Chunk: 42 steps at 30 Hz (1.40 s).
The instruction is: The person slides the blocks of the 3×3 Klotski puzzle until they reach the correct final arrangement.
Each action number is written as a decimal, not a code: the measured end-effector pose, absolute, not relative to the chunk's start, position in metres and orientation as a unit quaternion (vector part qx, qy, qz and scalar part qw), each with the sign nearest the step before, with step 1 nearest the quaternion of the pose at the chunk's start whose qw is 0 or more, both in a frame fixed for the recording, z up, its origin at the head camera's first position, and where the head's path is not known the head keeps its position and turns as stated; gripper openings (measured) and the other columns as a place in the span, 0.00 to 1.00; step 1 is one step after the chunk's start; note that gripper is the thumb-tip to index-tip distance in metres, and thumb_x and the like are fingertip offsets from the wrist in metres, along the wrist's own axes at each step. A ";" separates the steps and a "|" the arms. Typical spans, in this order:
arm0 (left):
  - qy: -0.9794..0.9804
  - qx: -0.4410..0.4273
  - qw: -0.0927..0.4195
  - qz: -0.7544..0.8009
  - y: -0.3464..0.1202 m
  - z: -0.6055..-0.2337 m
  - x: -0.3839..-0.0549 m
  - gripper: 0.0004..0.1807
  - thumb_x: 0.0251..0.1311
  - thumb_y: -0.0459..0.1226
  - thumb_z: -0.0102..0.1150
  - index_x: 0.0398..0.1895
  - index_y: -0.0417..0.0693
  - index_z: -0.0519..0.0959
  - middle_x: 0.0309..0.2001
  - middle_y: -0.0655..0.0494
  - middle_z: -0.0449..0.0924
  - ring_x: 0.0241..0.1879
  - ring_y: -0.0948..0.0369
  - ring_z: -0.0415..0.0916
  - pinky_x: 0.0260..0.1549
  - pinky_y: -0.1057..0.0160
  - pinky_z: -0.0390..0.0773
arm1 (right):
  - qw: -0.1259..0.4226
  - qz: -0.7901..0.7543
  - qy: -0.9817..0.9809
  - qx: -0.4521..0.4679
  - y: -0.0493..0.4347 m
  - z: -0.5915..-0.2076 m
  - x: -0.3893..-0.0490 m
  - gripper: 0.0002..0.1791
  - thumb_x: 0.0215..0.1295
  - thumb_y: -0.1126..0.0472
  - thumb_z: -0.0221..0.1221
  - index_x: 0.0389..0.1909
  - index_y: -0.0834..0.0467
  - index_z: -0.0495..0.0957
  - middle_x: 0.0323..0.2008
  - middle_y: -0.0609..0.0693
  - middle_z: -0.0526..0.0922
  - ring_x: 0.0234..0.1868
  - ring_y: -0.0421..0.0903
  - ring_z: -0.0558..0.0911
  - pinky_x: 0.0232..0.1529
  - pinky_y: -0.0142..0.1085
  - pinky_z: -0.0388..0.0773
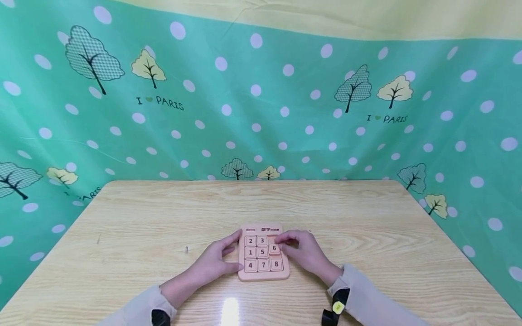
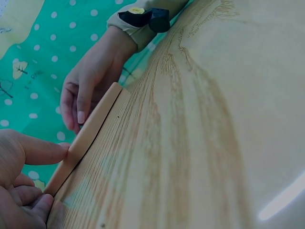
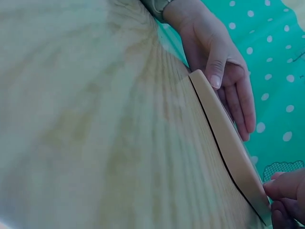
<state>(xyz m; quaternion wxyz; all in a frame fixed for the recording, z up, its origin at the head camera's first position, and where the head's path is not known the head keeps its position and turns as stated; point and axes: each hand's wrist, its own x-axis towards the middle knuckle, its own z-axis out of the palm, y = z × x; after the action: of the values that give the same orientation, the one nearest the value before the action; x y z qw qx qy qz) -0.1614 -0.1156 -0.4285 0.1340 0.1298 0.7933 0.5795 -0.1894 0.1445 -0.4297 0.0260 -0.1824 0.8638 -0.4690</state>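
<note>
A pink number slide puzzle [image 1: 263, 277] lies flat on the table with numbered square tiles in rows. My left hand [image 1: 216, 259] holds its left edge, index finger near the top corner and thumb near the bottom one. In the left wrist view the left hand's thumb [image 2: 45, 151] presses the puzzle's side [image 2: 90, 121]. At the right side, my right hand [image 1: 305, 251] has its thumb and index fingertip at the 6 tile [image 1: 274, 248]. That tile sits slightly higher than the 5 tile [image 1: 263, 252] beside it. The top right slot above it is partly covered by the fingers.
Wood-grained table [image 1: 163, 217] surrounds the puzzle. A green dotted cloth [image 1: 261, 113] with printed trees hangs behind and at both sides. Light glares off the table [image 1: 230, 312] near the front. A dark strap [image 1: 340, 299] circles the right wrist.
</note>
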 end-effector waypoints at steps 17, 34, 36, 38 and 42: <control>0.789 0.131 0.134 0.585 -0.116 -0.427 -0.160 0.47 0.48 0.31 0.69 0.71 0.38 0.54 0.70 0.38 0.54 0.64 0.39 0.59 0.64 0.49 0.64 | 0.026 -0.480 0.859 -0.176 0.142 -0.428 -0.184 0.07 0.57 0.66 0.62 0.37 0.55 0.83 0.36 0.46 0.85 0.38 0.43 0.80 0.41 0.28 0.79; 0.791 0.142 0.132 0.580 -0.118 -0.429 -0.161 0.47 0.48 0.33 0.69 0.71 0.37 0.54 0.70 0.38 0.54 0.65 0.40 0.59 0.65 0.50 0.63 | 0.045 -0.545 0.817 -0.182 0.115 -0.428 -0.197 0.13 0.56 0.63 0.65 0.44 0.60 0.81 0.44 0.51 0.83 0.43 0.46 0.79 0.44 0.28 0.77; 0.790 0.145 0.133 0.580 -0.118 -0.429 -0.161 0.47 0.48 0.33 0.69 0.71 0.37 0.54 0.70 0.38 0.54 0.65 0.40 0.59 0.65 0.50 0.63 | 0.045 -0.550 0.812 -0.192 0.113 -0.428 -0.198 0.14 0.56 0.64 0.64 0.44 0.61 0.81 0.43 0.53 0.83 0.44 0.48 0.79 0.45 0.29 0.77; 0.789 0.148 0.133 0.581 -0.119 -0.429 -0.161 0.47 0.48 0.33 0.68 0.71 0.37 0.53 0.70 0.38 0.53 0.65 0.39 0.59 0.65 0.50 0.63 | 0.042 -0.551 0.809 -0.201 0.111 -0.428 -0.200 0.14 0.56 0.65 0.64 0.44 0.62 0.81 0.43 0.54 0.83 0.45 0.49 0.79 0.46 0.30 0.77; 0.788 0.151 0.134 0.581 -0.119 -0.429 -0.162 0.47 0.49 0.33 0.68 0.71 0.37 0.53 0.70 0.38 0.53 0.65 0.39 0.59 0.65 0.49 0.63 | 0.042 -0.543 0.814 -0.205 0.108 -0.430 -0.202 0.14 0.56 0.65 0.64 0.44 0.61 0.80 0.43 0.53 0.83 0.46 0.49 0.79 0.49 0.33 0.78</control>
<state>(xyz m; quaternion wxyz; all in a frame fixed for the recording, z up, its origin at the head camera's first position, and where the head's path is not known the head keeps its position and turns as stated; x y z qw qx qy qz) -0.1615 -0.1186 -0.4288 0.1341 0.1508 0.7882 0.5815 -0.2019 0.1076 -0.4299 0.0423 -0.2045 0.8136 -0.5426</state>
